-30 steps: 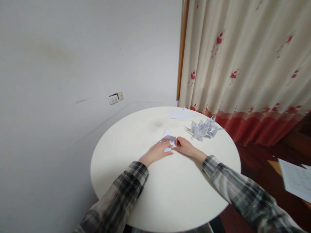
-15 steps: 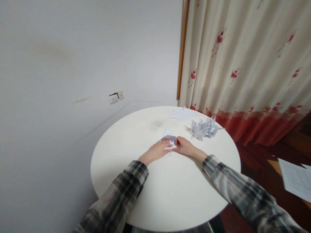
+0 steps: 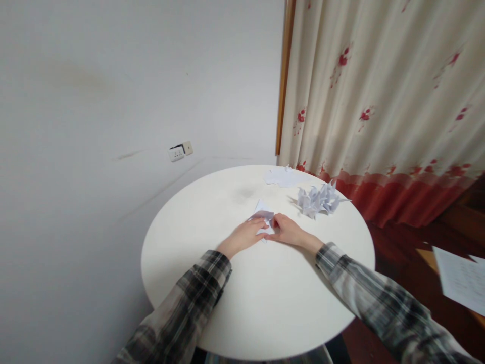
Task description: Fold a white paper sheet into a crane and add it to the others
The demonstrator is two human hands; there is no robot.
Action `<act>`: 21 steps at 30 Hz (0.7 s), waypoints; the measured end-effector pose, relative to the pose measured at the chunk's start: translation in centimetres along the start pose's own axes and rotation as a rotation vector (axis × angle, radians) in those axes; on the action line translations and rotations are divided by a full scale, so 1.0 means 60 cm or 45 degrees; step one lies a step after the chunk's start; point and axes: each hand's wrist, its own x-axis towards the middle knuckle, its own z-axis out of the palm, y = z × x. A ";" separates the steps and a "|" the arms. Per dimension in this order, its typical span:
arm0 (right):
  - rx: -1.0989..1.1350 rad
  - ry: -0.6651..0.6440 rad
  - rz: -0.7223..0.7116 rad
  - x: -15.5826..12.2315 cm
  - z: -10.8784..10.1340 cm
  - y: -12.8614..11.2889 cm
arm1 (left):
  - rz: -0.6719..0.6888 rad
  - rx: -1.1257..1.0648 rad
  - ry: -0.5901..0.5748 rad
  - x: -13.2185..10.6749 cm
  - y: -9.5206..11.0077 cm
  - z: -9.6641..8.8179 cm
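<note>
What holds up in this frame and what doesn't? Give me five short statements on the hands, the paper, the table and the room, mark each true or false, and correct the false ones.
1. The left hand and right hand are both at the folded paper. True.
2. The round table is dark brown. False: the table is white.
3. The cluster of folded paper shapes lies to the left of the left hand. False: the cluster lies beyond the right hand, toward the table's right side.
4. The curtain has a red band along its bottom. True.
5. The wall socket is right of the curtain. False: the socket is left of it.
</note>
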 end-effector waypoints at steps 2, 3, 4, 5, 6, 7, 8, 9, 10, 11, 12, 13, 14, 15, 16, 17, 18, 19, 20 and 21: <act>-0.002 -0.017 -0.008 -0.001 -0.002 -0.002 | -0.002 -0.003 0.000 -0.001 0.003 -0.002; -0.003 -0.024 -0.014 -0.002 -0.003 -0.002 | -0.004 -0.003 0.004 -0.001 0.004 -0.003; -0.004 -0.029 -0.019 -0.002 -0.004 -0.003 | -0.009 -0.004 0.009 -0.001 0.005 -0.004; -0.005 -0.034 -0.022 -0.002 -0.005 -0.003 | -0.014 -0.003 0.014 -0.001 0.005 -0.004; -0.004 -0.040 -0.024 -0.002 -0.005 -0.004 | -0.016 -0.002 0.015 -0.001 0.006 -0.004; -0.002 -0.046 -0.024 -0.002 -0.005 -0.003 | -0.017 -0.001 0.017 -0.002 0.006 -0.004; 0.000 -0.052 -0.023 -0.002 -0.005 -0.003 | -0.014 -0.001 0.019 -0.002 0.006 -0.004; 0.001 -0.057 -0.022 -0.002 -0.005 -0.003 | -0.010 0.000 0.022 -0.002 0.006 -0.003; 0.002 -0.062 -0.021 -0.002 -0.005 -0.002 | -0.005 0.000 0.026 -0.002 0.006 -0.003; 0.003 -0.065 -0.023 -0.002 -0.004 -0.002 | 0.000 0.002 0.031 -0.002 0.006 -0.003; 0.003 -0.068 -0.025 -0.001 -0.004 -0.001 | 0.004 0.005 0.036 -0.002 0.006 -0.003; 0.002 -0.070 -0.028 -0.001 -0.003 -0.001 | 0.009 0.010 0.039 -0.001 0.005 -0.003; -0.001 -0.069 -0.029 -0.001 -0.003 -0.001 | 0.014 0.016 0.041 -0.001 0.005 -0.003; -0.006 -0.067 -0.028 -0.001 -0.002 -0.001 | 0.021 0.021 0.042 -0.001 0.005 -0.002; -0.011 -0.066 -0.026 -0.002 -0.002 -0.001 | 0.028 0.023 0.042 -0.001 0.004 -0.002; -0.013 -0.064 -0.022 -0.002 -0.003 -0.001 | 0.034 0.021 0.045 -0.001 0.003 -0.002; -0.008 -0.063 -0.019 -0.002 -0.004 -0.002 | 0.039 0.016 0.048 0.000 0.002 -0.001; 0.005 -0.064 -0.016 -0.002 -0.005 -0.003 | 0.043 0.009 0.050 0.000 0.001 0.000; 0.026 -0.069 -0.013 -0.001 -0.007 -0.003 | 0.045 0.005 0.049 0.000 0.000 0.000; 0.051 -0.074 -0.008 -0.001 -0.008 -0.003 | 0.047 0.004 0.045 0.000 -0.001 0.001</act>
